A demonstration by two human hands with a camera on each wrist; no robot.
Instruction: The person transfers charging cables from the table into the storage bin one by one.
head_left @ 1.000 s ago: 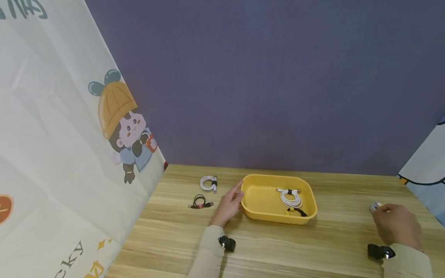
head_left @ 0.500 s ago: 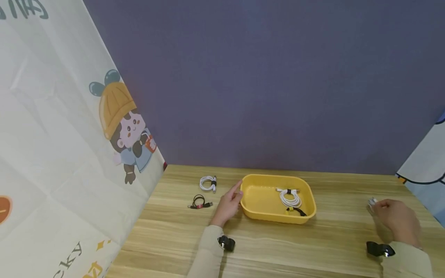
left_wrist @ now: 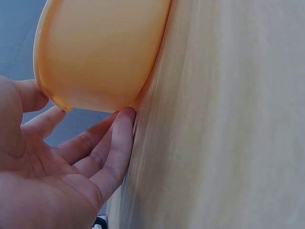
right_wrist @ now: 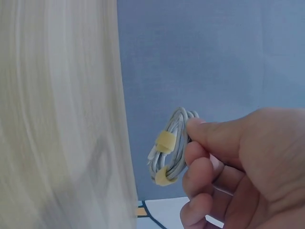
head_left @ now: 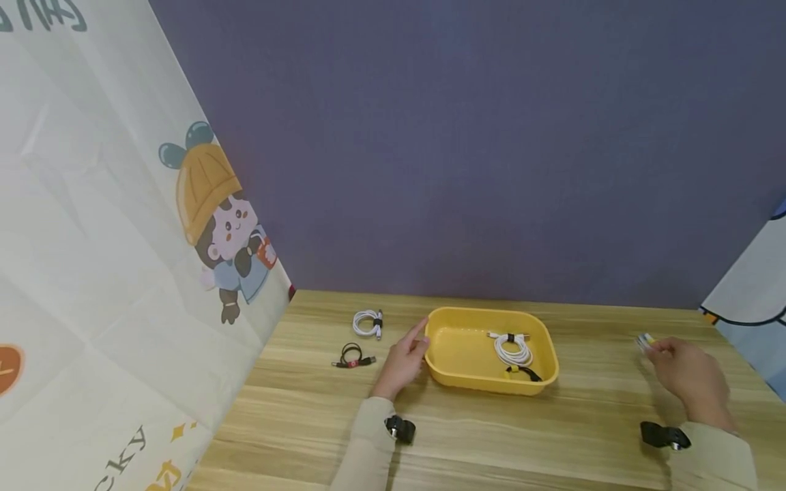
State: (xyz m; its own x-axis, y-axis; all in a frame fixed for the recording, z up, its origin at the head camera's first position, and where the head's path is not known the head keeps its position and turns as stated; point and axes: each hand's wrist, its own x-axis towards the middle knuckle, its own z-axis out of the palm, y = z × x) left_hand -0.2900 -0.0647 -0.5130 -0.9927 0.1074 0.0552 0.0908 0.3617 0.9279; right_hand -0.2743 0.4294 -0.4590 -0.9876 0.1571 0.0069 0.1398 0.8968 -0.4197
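Note:
My right hand (head_left: 690, 375) pinches a coiled grey-white cable (right_wrist: 174, 148) between thumb and fingers. Two yellow straps bind its loops, and it is held up off the table. My left hand (head_left: 400, 365) touches the left end of a yellow tray (head_left: 454, 380). Seen from the left wrist, its fingertips (left_wrist: 126, 114) rest against the tray's end wall, not wrapped round it. Inside the tray, on its right side, lie a white coiled cable (head_left: 514, 353) with a black strap and a black cable (head_left: 528, 373) with a yellow strap.
Left of the tray on the wooden table (head_left: 491, 436) lie a white coiled cable (head_left: 364, 323) with a black strap and a small black cable (head_left: 351, 353) with a red tie. A dark blue-grey panel (head_left: 479, 150) stands behind, and a printed white sheet (head_left: 92, 239) at left.
My right hand has shifted left and slightly away from me with the grey-white cable, which it held throughout. The left hand and the tray look unmoved.

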